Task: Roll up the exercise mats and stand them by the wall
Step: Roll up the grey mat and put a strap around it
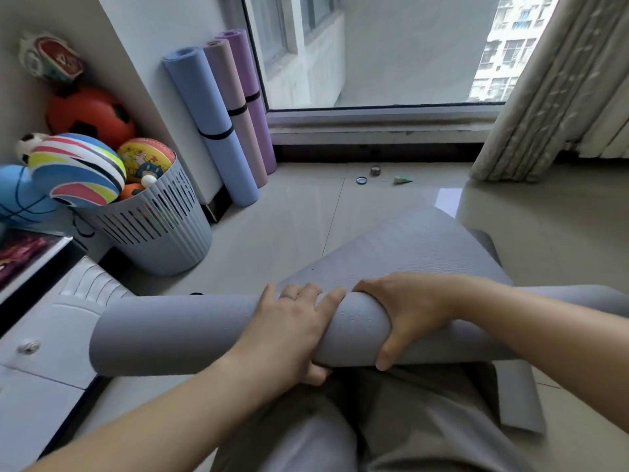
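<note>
Head | left hand (pixel 289 330), right hand (pixel 405 313) grip grey mat (pixel 177 332)

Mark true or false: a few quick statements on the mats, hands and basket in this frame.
1. Left hand and right hand both grip the grey mat roll. True.
2. Four rolled mats stand by the wall. False: three, the blue mat, pink mat and purple mat.
3. The grey mat roll is fully rolled. False: a flat stretch lies on the floor.
4. The grey basket holds balls. True.
</note>
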### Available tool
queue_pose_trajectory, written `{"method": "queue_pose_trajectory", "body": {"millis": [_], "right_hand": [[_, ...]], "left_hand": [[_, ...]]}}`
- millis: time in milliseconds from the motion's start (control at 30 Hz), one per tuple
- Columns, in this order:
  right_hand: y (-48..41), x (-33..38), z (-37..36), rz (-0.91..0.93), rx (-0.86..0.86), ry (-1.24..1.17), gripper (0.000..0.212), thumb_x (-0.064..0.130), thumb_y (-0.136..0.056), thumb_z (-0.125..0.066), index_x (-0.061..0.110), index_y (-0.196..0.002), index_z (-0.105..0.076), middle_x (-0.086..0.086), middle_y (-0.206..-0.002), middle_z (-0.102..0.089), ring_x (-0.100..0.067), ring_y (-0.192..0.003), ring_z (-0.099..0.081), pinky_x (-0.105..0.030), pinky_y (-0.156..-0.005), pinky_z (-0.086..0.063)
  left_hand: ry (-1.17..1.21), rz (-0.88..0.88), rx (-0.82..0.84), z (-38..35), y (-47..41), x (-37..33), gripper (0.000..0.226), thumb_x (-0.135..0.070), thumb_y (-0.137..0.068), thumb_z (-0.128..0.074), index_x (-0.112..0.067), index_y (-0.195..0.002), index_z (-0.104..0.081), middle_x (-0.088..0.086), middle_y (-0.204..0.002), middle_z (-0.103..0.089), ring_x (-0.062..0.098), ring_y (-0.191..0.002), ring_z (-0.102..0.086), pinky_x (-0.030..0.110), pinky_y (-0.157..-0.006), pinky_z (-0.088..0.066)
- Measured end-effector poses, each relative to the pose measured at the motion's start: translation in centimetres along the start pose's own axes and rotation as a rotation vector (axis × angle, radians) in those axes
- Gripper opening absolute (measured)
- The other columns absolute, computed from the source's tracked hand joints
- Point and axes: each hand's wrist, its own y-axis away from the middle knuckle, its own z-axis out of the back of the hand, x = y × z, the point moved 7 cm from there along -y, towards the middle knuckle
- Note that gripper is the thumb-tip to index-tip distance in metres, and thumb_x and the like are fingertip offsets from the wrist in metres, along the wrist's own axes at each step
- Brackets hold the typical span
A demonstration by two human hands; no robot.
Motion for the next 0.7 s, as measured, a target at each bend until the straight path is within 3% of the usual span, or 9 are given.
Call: {"method": "queue_pose_trajectory", "body": {"millis": [100,200,267,333,400,467,533,700], "right_hand": [[0.5,0.0,0.2,-0.029,-0.048,0.084,0.104,0.067,-0.054,-0.079,0.033,-0.139,-0.029,0.011,-0.126,-0.053,-0.014,-0.114,-0.053,-0.035,-0.097,-0.044],[1.6,2.0,-0.5,0.028,-0.296,0.37,0.118,0.076,-0.056,-0.068,0.026,-0.147,-0.012,0.005,-0.132,-0.046,-0.02,-0.118,-0.05,-0.039,-0.098,-0.042],[1.7,2.8,-1.1,0.046,-0.39,0.385,0.106,0.071,-0.061,-0.066,0.025,-0.144,-0.018,0.005,-0.127,-0.048,-0.02,-0.113,-0.052,-0.037,-0.094,-0.043],[1.5,2.6,-0.9,0.039,-0.423,0.327,0.091,0.066,-0.062,-0.064,0.027,-0.137,-0.03,0.006,-0.119,-0.053,-0.019,-0.107,-0.055,-0.035,-0.088,-0.045],[1.4,2.0,-0.5,0.032,-0.409,0.28,0.084,0.065,-0.06,-0.064,0.027,-0.129,-0.038,0.007,-0.114,-0.057,-0.018,-0.102,-0.058,-0.035,-0.085,-0.048],[1.5,1.9,0.4,0.038,-0.378,0.248,0.078,0.067,-0.058,-0.066,0.027,-0.121,-0.043,0.008,-0.109,-0.06,-0.018,-0.096,-0.06,-0.035,-0.079,-0.05],[1.7,2.1,2.2,0.048,-0.363,0.275,0.076,0.068,-0.057,-0.068,0.028,-0.118,-0.045,0.008,-0.106,-0.062,-0.017,-0.091,-0.06,-0.034,-0.076,-0.05],[4.4,3.4,8.1,0.047,-0.448,0.424,0.084,0.072,-0.055,-0.069,0.033,-0.125,-0.043,0.01,-0.103,-0.061,-0.013,-0.088,-0.057,-0.026,-0.067,-0.042]], "left_hand": [[0.054,-0.006,-0.08,0.2,-0.3,0.5,0.099,-0.055,-0.069,-0.065,-0.033,-0.146,-0.008,-0.002,-0.137,-0.037,0.021,-0.12,-0.043,0.038,-0.101,-0.034],[0.104,0.01,-0.073,0.4,-0.3,1.2,0.098,-0.055,-0.067,-0.065,-0.034,-0.146,-0.01,-0.002,-0.131,-0.043,0.022,-0.115,-0.046,0.037,-0.097,-0.037],[0.087,0.03,-0.064,0.5,-0.2,1.3,0.098,-0.056,-0.067,-0.064,-0.034,-0.146,-0.009,-0.002,-0.132,-0.042,0.022,-0.116,-0.045,0.04,-0.101,-0.034],[-0.002,0.045,-0.081,0.2,0.3,0.9,0.103,-0.058,-0.065,-0.067,-0.03,-0.146,-0.009,0.001,-0.135,-0.041,0.024,-0.119,-0.046,0.055,-0.11,-0.022],[-0.087,0.055,-0.166,0.0,1.1,0.5,0.117,-0.06,-0.047,-0.078,-0.022,-0.143,-0.025,0.008,-0.127,-0.052,0.027,-0.109,-0.057,0.069,-0.103,-0.025],[-0.075,0.034,-0.265,0.5,1.6,0.6,0.119,-0.056,-0.032,-0.085,-0.021,-0.136,-0.039,0.01,-0.114,-0.063,0.027,-0.095,-0.065,0.072,-0.092,-0.035],[-0.085,0.015,-0.343,2.0,1.5,1.4,0.113,-0.052,-0.033,-0.084,-0.022,-0.133,-0.041,0.009,-0.11,-0.065,0.028,-0.089,-0.066,0.072,-0.09,-0.037],[-0.102,0.031,-0.463,7.6,1.6,2.4,0.105,-0.046,-0.05,-0.082,-0.023,-0.139,-0.032,0.012,-0.118,-0.06,0.034,-0.101,-0.061,0.07,-0.098,-0.03]]}}
